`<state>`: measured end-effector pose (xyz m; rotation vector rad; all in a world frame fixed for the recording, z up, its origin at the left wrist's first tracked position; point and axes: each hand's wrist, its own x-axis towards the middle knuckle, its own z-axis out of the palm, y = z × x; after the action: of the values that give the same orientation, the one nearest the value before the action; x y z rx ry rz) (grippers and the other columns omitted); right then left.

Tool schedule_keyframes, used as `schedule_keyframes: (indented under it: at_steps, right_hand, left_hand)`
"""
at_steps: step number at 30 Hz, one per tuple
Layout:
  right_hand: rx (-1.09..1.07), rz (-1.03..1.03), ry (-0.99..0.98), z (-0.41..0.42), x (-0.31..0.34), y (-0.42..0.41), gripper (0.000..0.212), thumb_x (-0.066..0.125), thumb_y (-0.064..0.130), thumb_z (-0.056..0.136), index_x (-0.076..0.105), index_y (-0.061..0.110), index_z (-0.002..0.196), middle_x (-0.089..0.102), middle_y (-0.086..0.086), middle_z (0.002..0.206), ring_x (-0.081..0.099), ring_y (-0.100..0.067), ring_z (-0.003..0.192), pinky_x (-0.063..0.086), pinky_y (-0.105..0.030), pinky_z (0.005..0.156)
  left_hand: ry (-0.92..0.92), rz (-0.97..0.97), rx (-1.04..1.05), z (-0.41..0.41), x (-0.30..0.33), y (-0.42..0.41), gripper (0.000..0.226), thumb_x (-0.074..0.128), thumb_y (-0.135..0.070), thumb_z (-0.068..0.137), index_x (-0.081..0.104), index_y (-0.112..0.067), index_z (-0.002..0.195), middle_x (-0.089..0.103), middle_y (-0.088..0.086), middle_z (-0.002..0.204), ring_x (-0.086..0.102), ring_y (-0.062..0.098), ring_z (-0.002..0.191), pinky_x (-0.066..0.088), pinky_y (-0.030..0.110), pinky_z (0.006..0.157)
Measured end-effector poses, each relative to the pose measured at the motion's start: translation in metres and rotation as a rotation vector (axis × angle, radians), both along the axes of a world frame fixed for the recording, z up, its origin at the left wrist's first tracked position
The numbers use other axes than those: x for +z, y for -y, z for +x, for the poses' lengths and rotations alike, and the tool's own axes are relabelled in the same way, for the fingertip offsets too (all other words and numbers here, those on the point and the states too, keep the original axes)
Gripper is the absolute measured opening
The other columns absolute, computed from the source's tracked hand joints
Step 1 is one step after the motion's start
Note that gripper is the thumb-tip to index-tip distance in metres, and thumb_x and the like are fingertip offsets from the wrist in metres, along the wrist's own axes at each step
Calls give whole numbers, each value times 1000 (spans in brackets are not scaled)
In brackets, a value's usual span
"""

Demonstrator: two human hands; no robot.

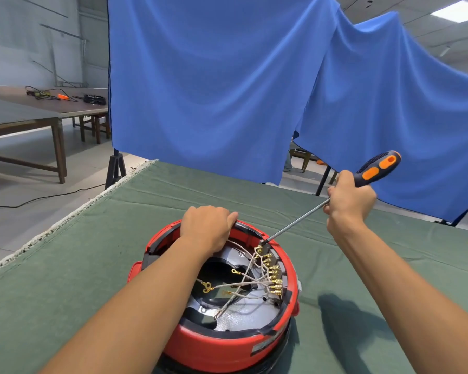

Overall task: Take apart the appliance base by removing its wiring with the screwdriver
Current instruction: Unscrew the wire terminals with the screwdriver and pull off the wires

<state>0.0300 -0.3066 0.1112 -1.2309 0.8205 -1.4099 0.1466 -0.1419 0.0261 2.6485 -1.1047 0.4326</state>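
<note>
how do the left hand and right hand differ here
The left hand rests low on the far rim of the red round appliance base, gripping it; the right hand is raised, gripping the black-and-orange-handled screwdriver, tip at the brass terminals. Both are bare.

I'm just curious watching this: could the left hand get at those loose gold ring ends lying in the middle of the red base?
Probably yes. The left hand grips the far rim of the red base, whose top is open, and nothing covers the ring terminals just below it.
</note>
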Motion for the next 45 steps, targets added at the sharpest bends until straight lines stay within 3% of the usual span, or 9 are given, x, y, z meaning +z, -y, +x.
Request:
schedule_keyframes:
  at_steps: [3,7,11,16,22,25,29,34,45]
  right_hand:
    - [35,-40,39,-5,2,-6,21,50,13,81,43,17,62,41,12,37,37,-4,32,26,-18,39]
    - [82,-262,51,-9,12,-27,23,52,15,78,39,19,59,37,14,38,38,-11,40,29,-24,47]
    - [121,-505,37,-12,20,-51,28,48,16,72,28,21,54,28,14,37,27,-9,40,28,-24,42]
    - [111,-606,-12,-15,21,-60,27,48,18,73,27,18,56,28,11,41,31,-14,48,26,-20,41]
    - [126,-690,-50,-15,17,-68,26,49,20,76,32,10,59,32,-2,51,30,-16,49,26,-24,45]
    - [120,-750,-42,-13,14,-79,33,52,18,78,26,18,57,28,9,48,26,-9,46,24,-20,44]
    - [136,-897,-43,-11,9,-93,40,55,13,80,23,25,59,31,9,48,28,-6,45,24,-13,45]
    - [142,-1040,-87,-5,5,-105,44,57,10,80,22,29,61,22,9,46,27,-5,45,24,-11,45]
    - [85,-596,-62,3,21,-53,29,48,16,74,25,20,57,25,11,42,27,-14,49,22,-24,42]
  left_hand:
    - [5,-5,-5,-1,0,0,49,21,-45,101,62,-19,95,67,6,107,59,28,103,37,37,81]
    - [10,-3,-11,0,-2,0,49,20,-45,101,61,-20,96,67,6,106,59,28,101,36,37,80]
    - [0,5,-7,-1,-2,-1,49,20,-47,101,61,-20,101,66,6,108,58,28,103,36,38,82]
    - [-10,97,-14,-3,-2,-3,47,25,-52,97,57,-21,113,62,7,113,54,28,106,35,39,82]
    - [-82,45,14,-5,-1,-2,63,22,-67,91,58,-17,103,62,8,113,54,27,106,35,40,88]
    - [-90,48,19,-4,-2,-2,64,22,-69,90,57,-18,103,62,8,114,53,27,107,34,40,89]
    - [-84,44,23,-4,-3,-2,64,21,-70,89,57,-18,100,62,8,113,52,27,108,33,40,87]
    - [-80,44,22,-4,-3,-2,60,22,-69,90,54,-19,95,62,9,112,52,28,108,33,40,86]
    - [-68,34,9,-2,-3,-3,57,22,-69,90,52,-20,94,62,7,110,53,27,105,34,39,87]
